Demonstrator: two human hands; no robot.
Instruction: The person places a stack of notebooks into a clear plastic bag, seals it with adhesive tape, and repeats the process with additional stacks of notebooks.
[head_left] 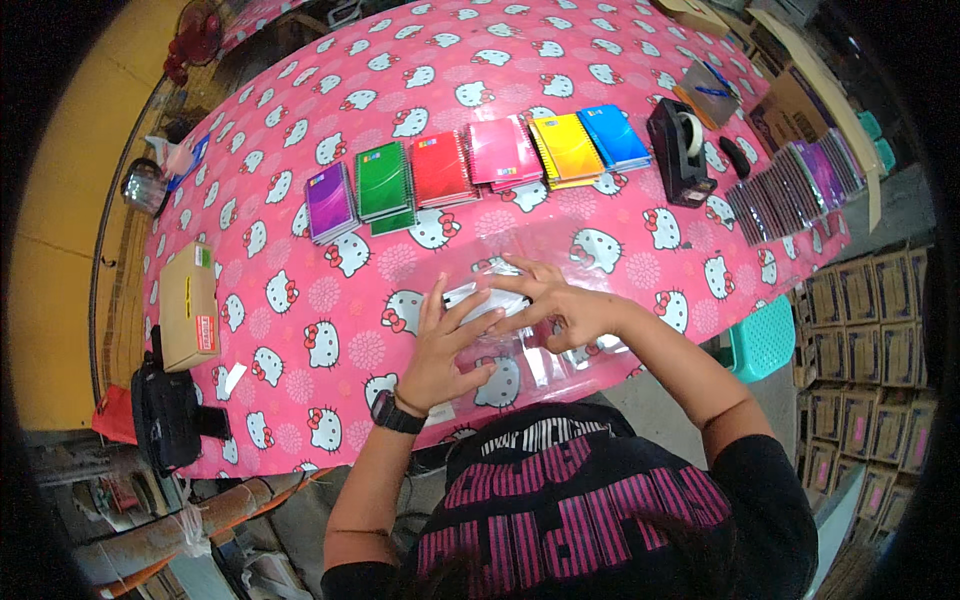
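Both my hands rest near the front edge of the table, over clear plastic (565,372) that shines with reflections. My left hand (445,350), with a dark watch on its wrist, has its fingers stretched out on the plastic. Reaching in from the right, my right hand (565,305) spreads its fingers across the same plastic, their tips close to the left fingers. A whitish, shiny patch shows partly beneath the fingers. Beyond the hands stand spiral notebooks in stacks by colour: purple (330,203), green (384,180), red (442,168), pink (503,152), yellow (567,147) and blue (613,138).
A black tape dispenser (678,165) is right of the notebooks, before a row of plastic-wrapped packs (775,205). At left lie a cardboard box (188,310) and a black bag (165,415). A teal plastic stool (762,338) stands beside the table, near stacked cartons (865,340).
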